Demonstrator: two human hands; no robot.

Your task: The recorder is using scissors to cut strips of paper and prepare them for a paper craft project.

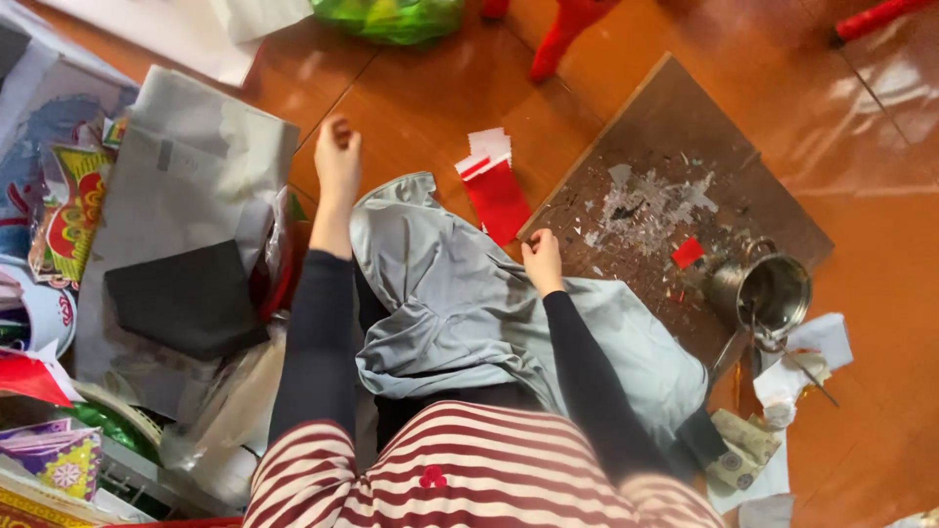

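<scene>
My left hand (337, 161) hovers over the orange floor with its fingers curled in, holding nothing that I can see, beside a sheet of grey paper (196, 176). My right hand (542, 260) is loosely closed and rests on the grey cloth (450, 293) over my lap, at the near corner of a brown board (685, 127). A red and white paper piece (495, 191) lies on the floor between the two hands. Both arms are in dark sleeves under a red and white striped top.
A small metal pot (768, 290) with a utensil stands on the board's right corner, near a red scrap (688, 252) and glue stains. Colourful printed papers (68, 210) and a black sheet (186, 298) pile up at the left. A green bag (391, 18) lies at the top.
</scene>
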